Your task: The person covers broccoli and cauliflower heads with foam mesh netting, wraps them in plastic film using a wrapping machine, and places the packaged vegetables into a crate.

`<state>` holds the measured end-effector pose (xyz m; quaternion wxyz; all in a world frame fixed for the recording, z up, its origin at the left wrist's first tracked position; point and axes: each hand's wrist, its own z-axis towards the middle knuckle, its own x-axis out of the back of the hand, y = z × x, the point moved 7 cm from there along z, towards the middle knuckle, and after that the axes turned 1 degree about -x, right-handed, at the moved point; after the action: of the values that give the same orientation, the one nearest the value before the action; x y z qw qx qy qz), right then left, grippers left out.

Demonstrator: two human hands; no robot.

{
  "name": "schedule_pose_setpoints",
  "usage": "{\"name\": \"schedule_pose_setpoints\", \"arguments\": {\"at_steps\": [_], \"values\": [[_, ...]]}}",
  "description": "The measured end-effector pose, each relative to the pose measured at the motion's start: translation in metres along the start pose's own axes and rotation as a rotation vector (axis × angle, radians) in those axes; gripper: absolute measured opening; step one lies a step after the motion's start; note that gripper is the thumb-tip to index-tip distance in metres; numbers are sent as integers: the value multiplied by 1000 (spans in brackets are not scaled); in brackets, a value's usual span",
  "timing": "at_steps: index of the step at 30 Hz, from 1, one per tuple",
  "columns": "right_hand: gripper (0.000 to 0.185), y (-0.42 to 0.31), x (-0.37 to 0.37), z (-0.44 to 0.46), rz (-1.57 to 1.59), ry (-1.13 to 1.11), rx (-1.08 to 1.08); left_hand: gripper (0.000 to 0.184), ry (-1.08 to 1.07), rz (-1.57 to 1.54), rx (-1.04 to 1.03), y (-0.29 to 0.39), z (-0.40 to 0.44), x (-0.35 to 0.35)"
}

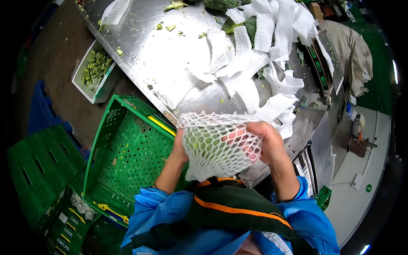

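Observation:
A white foam net sleeve is stretched wide in front of my body. My left hand grips its left edge, with the fingers mostly hidden behind the mesh. On the other side my right hand holds the sleeve, its thumb at the rim and its fingers showing through the holes. Something pale green shows through the left part of the mesh; I cannot make out what it is. Just beyond, more white foam sleeves lie in a loose heap on the metal table.
Broccoli heads lie at the table's far side among leaf scraps. A green crate stands left of me, below the table's edge. Behind it is a white bin of small green pieces. More green crates are stacked at far left.

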<state>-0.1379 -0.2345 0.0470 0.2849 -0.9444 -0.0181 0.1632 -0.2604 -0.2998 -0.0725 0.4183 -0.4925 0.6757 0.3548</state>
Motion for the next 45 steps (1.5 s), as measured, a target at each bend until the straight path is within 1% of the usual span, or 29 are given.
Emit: {"name": "schedule_pose_setpoints", "arguments": {"at_steps": [1,3,4,5,6,7,8,9,10,11,12,13,14,15,16,18,19,22,23,26,27,29,30,31,33,36,39,43,45], "values": [[35,2,1,0,53,-32,-103,39,-33,-137,180,-21,-7,0],[41,-7,-5,8,527,-514,-280,40,114,-379,256,-65,0,38],[43,-3,16,20,629,-300,-233,41,185,-494,294,-86,1,47],[43,4,33,20,639,-247,-201,37,23,75,21,-59,-11,4],[43,15,49,20,647,-196,-170,37,34,633,-289,-31,-30,-38],[41,27,54,15,858,-315,-94,35,-117,77,-132,-23,-19,-50],[38,33,53,7,874,-295,-25,34,-246,-487,25,-14,-12,-66],[35,48,57,6,860,-368,-7,31,-310,-199,84,-7,-8,-84],[34,57,61,11,842,-453,18,30,-270,160,64,-12,-1,-84],[30,59,72,24,580,6,85,30,-225,523,43,-20,8,-86],[30,55,82,36,538,70,127,31,-174,886,23,-21,16,-87],[30,52,99,54,496,133,172,27,-168,923,36,-27,33,-52],[30,43,103,62,460,200,223,30,-14,857,-34,-15,44,-50],[31,36,106,59,426,301,271,38,129,789,-98,-7,57,-50],[30,31,105,61,386,248,258,48,274,706,-162,2,67,-47],[28,29,107,58,297,156,195,60,230,901,24,0,101,-49],[31,32,104,62,322,225,205,68,203,997,117,-5,109,-48],[38,21,102,55,39,382,249,69,206,784,128,-12,116,-55],[39,14,102,50,15,429,305,72,114,643,112,-18,125,-36],[43,-7,94,24,-63,387,319,66,54,326,147,-20,108,-27],[39,-4,95,15,-58,343,296,66,20,223,164,-26,103,-29],[38,-5,71,-14,-393,204,328,66,-41,19,188,-31,90,-41],[38,-5,58,-26,-558,127,342,64,175,126,174,-29,83,-30],[38,-9,49,-35,-545,13,439,63,221,137,190,-28,83,-24],[40,-19,32,-55,-510,-206,638,62,145,48,218,-33,77,-27],[46,-40,26,-55,214,-284,315,59,-21,-178,276,-52,54,-38],[44,-30,32,-20,681,-98,80,57,-63,-348,288,-75,34,-34],[39,38,56,-6,821,-219,-178,54,-69,-402,210,-72,30,-38],[39,50,48,-3,871,-277,-177,53,-50,-402,142,-59,29,-53]]}}
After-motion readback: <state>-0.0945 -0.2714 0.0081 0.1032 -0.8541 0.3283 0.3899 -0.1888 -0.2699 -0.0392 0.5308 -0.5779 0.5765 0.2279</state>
